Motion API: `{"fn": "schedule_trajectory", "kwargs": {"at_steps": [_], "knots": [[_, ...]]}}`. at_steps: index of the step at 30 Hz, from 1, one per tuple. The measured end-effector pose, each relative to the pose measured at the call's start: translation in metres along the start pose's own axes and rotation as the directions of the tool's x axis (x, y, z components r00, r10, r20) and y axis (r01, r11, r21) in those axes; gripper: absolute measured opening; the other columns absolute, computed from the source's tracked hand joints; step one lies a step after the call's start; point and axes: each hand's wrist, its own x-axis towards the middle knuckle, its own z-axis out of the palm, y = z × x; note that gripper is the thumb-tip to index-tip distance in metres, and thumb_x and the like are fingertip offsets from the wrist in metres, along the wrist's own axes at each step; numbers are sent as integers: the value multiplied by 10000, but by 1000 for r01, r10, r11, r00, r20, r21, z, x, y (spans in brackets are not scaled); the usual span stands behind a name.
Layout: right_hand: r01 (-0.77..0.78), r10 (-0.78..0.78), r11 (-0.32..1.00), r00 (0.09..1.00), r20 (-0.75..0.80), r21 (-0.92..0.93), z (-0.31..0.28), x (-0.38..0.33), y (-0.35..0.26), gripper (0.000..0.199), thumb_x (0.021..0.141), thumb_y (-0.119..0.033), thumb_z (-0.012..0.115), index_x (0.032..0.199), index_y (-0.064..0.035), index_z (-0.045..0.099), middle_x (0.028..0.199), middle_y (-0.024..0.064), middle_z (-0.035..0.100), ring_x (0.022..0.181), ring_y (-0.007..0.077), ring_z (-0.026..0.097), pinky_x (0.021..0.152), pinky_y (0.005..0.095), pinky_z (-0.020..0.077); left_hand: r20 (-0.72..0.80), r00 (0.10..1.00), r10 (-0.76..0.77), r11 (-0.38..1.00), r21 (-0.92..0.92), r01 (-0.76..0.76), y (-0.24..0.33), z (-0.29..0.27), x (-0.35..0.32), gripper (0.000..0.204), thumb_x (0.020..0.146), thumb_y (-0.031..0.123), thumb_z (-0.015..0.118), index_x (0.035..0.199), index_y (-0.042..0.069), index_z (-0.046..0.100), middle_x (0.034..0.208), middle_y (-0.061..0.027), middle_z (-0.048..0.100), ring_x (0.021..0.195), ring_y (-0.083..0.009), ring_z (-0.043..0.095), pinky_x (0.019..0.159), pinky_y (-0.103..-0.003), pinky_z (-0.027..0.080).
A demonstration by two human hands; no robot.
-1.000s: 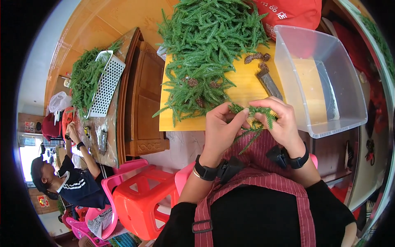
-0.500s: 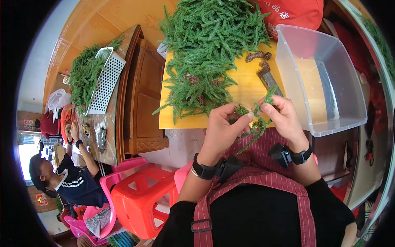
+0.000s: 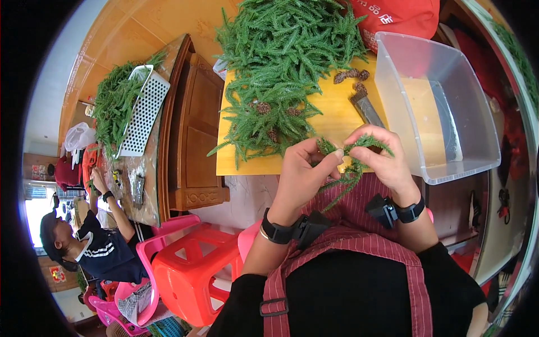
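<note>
While hands [image 3: 300,173] pinch sprigs [image 3: 352,175] | clear bin [image 3: 460,173] rightward | pinecones [image 3: 364,74], greenery [image 3: 292,50] beyond

Bristly matt sprig [image 3: 352,180], smooth translucent plastic bin [image 3: 474,129], glossy plastic stool [image 3: 175,286]

Sprigs [image 3: 292,50] lie on the table [image 3: 339,115] left of the bin [image 3: 424,112], pine cones [image 3: 351,75] between

A green needled sprig [image 3: 353,174], its strands splayed, is pinched between left fingers [image 3: 328,164] and right fingers [image 3: 368,157].
</note>
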Motion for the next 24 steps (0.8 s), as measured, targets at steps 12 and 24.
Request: {"fn": "schedule_trajectory", "kwargs": {"at_steps": [12, 24], "knots": [[169, -171, 985, 983, 73, 38, -6, 5, 17, 143, 720, 9, 617, 860, 13, 586, 843, 86, 571, 777, 157, 540, 708, 261, 421, 67, 998, -12, 983, -181, 24, -8, -1, 2, 97, 810, 96, 591, 860, 14, 572, 673, 4, 576, 563, -64, 531, 519, -189, 412], [2, -2, 986, 1000, 0, 166, -2, 3, 13, 83, 755, -59, 640, 766, -23, 565, 773, 17, 548, 706, 92, 522, 652, 230, 419, 58, 996, 65, 996, 59, -68, -7, -4, 4, 95, 782, 80, 619, 858, 31, 590, 664, 40, 530, 579, -15, 447, 516, -168, 342]]}}
